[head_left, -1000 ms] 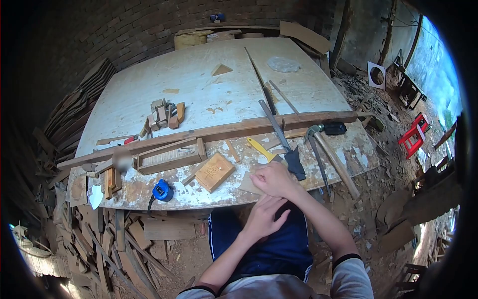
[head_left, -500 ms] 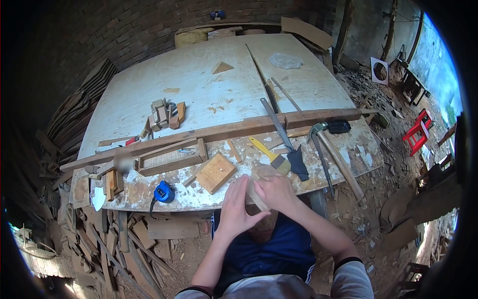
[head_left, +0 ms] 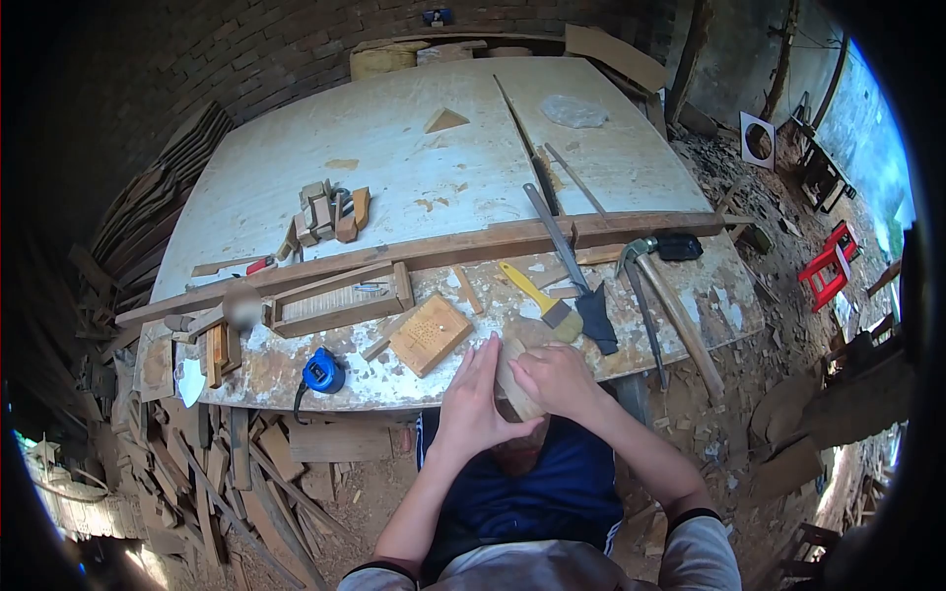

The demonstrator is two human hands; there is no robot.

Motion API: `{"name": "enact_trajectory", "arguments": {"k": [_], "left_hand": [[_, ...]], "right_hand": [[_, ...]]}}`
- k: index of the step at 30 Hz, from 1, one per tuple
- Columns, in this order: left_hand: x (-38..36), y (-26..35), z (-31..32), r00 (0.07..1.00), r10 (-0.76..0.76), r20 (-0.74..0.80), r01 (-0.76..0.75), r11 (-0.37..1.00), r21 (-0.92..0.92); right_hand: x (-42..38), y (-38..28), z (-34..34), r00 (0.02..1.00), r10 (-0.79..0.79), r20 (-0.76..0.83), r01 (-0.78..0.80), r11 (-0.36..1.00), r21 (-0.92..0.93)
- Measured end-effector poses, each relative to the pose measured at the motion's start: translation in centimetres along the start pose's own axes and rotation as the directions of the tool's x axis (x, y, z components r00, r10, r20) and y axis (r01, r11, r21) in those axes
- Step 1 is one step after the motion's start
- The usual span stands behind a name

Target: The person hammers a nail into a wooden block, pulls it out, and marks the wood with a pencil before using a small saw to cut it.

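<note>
At the bench's near edge, in front of my lap, both hands are on a pale flat piece of wood. My left hand braces its left side with straight fingers, the thumb reaching across under its near end. My right hand curls its fingers over the right side and top; their tips are partly hidden. Just left of the hands lies a drilled wooden block. Beyond my right hand are a yellow-handled paintbrush and a long metal tool whose near end is dark.
A blue tape measure sits at the near edge, left. A hammer lies on the right. One long wooden beam crosses the bench, with a small wooden frame before it. Wood scraps cover the floor.
The view has shifted slightly. My right hand has moved a little nearer my body along the wood, and more of the wood's far end shows. Both hands stay on it.
</note>
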State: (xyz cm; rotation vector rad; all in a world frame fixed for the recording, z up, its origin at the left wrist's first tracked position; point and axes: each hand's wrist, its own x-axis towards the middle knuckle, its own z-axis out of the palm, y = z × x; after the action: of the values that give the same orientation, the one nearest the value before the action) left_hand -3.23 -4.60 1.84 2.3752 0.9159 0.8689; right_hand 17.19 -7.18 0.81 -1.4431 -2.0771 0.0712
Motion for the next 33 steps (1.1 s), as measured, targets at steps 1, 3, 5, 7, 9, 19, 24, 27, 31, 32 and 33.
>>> {"name": "enact_trajectory", "arguments": {"k": [1, 3, 5, 7, 9, 19, 24, 27, 31, 32, 33], "left_hand": [[-0.1, -0.1, 0.0, 1.000, 0.004, -0.007, -0.004, 1.000, -0.004], [-0.2, -0.2, 0.2, 1.000, 0.014, -0.018, -0.014, 1.000, -0.012], [0.0, -0.1, 0.4, 0.999, 0.008, -0.038, -0.007, 1.000, 0.017], [0.2, -0.1, 0.5, 0.998, 0.004, -0.055, -0.002, 1.000, 0.030], [0.2, -0.1, 0.5, 0.998, 0.000, -0.061, 0.002, 1.000, 0.022], [-0.2, -0.6, 1.0, 0.995, 0.021, -0.093, -0.018, 0.999, 0.035], [0.0, -0.3, 0.9, 0.996, -0.041, -0.083, 0.038, 0.999, -0.037], [0.0, -0.1, 0.9, 0.995, -0.023, -0.100, 0.021, 0.999, -0.027], [-0.2, -0.1, 0.8, 0.995, -0.009, -0.096, 0.008, 1.000, -0.005], [-0.3, -0.2, 0.9, 0.995, -0.005, -0.096, 0.005, 1.000, 0.000], [-0.4, -0.3, 0.9, 0.995, 0.001, -0.095, -0.001, 1.000, 0.006]], "right_hand": [[0.0, 0.1, 0.0, 1.000, 0.001, 0.007, -0.001, 1.000, 0.031], [0.3, 0.0, -0.2, 0.996, 0.092, 0.012, -0.093, 0.991, 0.091], [0.7, -0.4, 0.0, 0.984, 0.175, 0.019, -0.176, 0.977, 0.120], [1.2, -0.5, 0.4, 0.969, 0.246, 0.019, -0.246, 0.963, 0.114], [1.4, -0.6, 0.5, 0.966, 0.257, 0.010, -0.256, 0.960, 0.109], [1.6, -0.8, 1.0, 0.954, 0.297, 0.036, -0.298, 0.954, 0.032], [0.6, -2.0, 0.5, 0.981, 0.193, 0.005, -0.193, 0.980, -0.053], [0.7, -1.1, 0.4, 0.974, 0.228, 0.008, -0.228, 0.973, -0.026], [1.3, -1.1, -0.5, 0.935, 0.355, 0.023, -0.355, 0.934, 0.038], [1.1, -1.5, -0.9, 0.940, 0.341, -0.001, -0.340, 0.939, 0.060], [0.8, -1.9, -1.3, 0.945, 0.327, -0.028, -0.324, 0.943, 0.082]]}}
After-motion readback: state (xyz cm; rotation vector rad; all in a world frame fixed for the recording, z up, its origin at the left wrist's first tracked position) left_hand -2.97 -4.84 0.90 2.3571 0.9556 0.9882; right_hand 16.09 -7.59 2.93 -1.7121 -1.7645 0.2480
